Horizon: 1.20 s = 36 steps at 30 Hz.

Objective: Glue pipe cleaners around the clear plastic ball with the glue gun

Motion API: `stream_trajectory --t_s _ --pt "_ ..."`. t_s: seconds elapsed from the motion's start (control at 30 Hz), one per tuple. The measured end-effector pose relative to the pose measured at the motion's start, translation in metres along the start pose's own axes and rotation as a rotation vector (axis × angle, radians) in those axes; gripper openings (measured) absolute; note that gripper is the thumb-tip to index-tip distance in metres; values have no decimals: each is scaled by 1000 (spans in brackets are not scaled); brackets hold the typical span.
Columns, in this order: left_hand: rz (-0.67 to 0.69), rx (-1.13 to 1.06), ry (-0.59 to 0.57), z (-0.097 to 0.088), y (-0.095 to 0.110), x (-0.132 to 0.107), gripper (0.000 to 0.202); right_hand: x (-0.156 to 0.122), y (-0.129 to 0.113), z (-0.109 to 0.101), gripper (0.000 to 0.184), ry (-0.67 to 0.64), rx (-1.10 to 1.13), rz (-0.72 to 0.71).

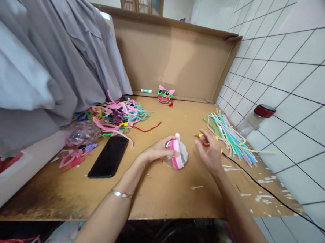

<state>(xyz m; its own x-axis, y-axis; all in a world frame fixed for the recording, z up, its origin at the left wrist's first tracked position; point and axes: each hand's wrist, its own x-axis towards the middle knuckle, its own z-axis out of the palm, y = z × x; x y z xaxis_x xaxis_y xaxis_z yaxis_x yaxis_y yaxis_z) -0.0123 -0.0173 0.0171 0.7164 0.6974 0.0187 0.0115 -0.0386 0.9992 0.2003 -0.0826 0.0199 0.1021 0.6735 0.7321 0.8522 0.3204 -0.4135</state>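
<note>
From here I can't make out much of what my right hand [210, 155] holds. Its fingers are curled tight on a small yellow-tipped tool [199, 135] with a bit of red showing, and the hand hides the rest. A thin black cable [266, 192] runs from under that hand to the lower right and out of the picture. The hanging grey cloth [37, 63] covers the table's far-left side.

My left hand [157, 151] is clamped on the clear plastic ball with a pink band [178, 155]. The ball rests on the brown wooden table [169, 194], near its middle, just left of the right hand. The band circles it and a pale pink knob sticks up on top — what is inside is too blurred to tell.

A flat black phone [109, 156] lies near on the left, with a tangled pile of coloured pipe cleaners [118, 115] beyond it. A bundle of pastel strips [231, 135] lies just beside the right hand, at the table's right edge against the white tiled wall [286, 73]. Bare tabletop runs from the ball to the near edge.
</note>
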Motion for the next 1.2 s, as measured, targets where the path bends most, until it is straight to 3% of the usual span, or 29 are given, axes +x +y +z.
stream_trajectory --t_s 0.1,0.2,0.27,0.43,0.5,0.97,1.2 --pt "23 18 5 0 -1 1 53 10 -51 -8 42 -88 86 -216" --pt "58 23 10 -2 -3 3 50 23 -75 -8 20 -167 74 -333" --pt "42 8 7 -3 -4 3 51 26 -71 -3 20 -152 137 -319" --pt "-12 -29 28 -4 -4 1 57 12 -42 9 15 -73 345 -68" --pt "-16 -25 26 -5 -2 1 57 4 -34 12 15 -62 385 -33" --pt "-33 -4 13 -12 -4 -5 62 -21 -31 19 15 44 110 -391" --pt "-28 -2 12 -12 -2 -6 62 -25 -34 22 14 61 115 -431"
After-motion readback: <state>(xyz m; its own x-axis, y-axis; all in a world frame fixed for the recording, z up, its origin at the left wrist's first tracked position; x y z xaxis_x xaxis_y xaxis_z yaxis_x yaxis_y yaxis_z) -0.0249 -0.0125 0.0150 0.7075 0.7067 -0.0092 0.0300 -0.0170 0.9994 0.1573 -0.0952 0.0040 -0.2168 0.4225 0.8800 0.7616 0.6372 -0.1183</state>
